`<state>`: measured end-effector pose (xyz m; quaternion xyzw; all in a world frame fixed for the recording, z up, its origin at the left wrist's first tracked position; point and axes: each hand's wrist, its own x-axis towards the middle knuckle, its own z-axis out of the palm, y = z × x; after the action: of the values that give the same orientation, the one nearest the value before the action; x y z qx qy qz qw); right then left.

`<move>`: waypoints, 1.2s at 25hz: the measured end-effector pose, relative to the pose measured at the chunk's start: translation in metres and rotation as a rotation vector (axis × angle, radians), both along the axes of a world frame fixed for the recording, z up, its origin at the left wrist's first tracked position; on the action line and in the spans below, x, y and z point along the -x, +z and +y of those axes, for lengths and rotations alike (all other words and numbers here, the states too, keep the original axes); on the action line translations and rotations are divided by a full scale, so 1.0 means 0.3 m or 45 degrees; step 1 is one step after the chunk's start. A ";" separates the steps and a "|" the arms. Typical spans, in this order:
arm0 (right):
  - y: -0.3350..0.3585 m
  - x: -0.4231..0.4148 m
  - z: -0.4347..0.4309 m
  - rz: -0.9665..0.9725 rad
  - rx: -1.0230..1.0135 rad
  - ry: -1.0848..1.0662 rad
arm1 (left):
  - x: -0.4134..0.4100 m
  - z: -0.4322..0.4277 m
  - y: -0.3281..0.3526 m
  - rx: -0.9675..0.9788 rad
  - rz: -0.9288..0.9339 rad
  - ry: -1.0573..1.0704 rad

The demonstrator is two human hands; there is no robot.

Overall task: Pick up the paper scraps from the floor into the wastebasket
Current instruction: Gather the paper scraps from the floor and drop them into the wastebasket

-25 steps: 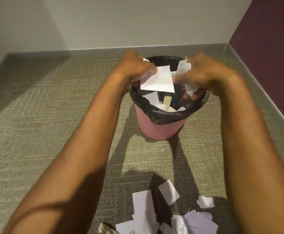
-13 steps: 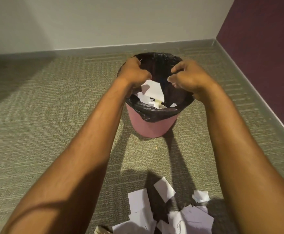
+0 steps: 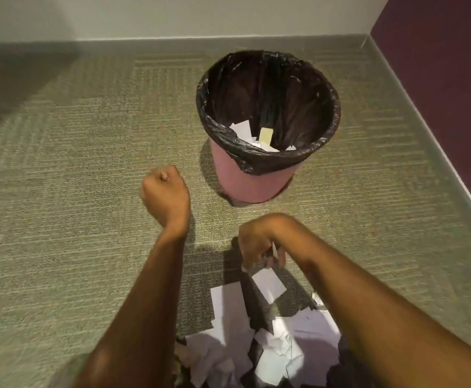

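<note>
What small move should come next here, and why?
Probably lower the right hand onto the nearest paper scrap and pinch it: its fingers hang just above the pile, the left hand is a closed fist to the side, and the wastebasket stands open beyond.

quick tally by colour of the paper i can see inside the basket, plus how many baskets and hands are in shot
white scraps in the wastebasket: 3 patches show, the rest hidden by the rim
yellow scrap: 1
wastebasket: 1
hands: 2, left and right
total: 7
the floor pile overlaps too much to count
</note>
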<state>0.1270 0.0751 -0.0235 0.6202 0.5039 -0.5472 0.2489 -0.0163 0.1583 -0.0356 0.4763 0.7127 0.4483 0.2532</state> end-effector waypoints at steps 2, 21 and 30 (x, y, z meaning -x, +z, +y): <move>-0.167 0.021 -0.114 -0.067 -0.073 -0.104 | 0.083 -0.211 -0.143 0.078 0.126 -0.216; -0.422 0.133 -0.485 -0.474 -0.873 0.122 | 0.222 -0.841 -0.429 0.707 1.141 -1.663; -0.438 0.067 -0.459 -0.006 -0.743 -0.259 | 0.198 -0.836 -0.451 0.833 0.725 -1.577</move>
<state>0.1068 -0.0624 -0.1549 0.7140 0.5746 -0.4000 0.0053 -0.0756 -0.0926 -0.1708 0.7878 0.4494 -0.1507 0.3933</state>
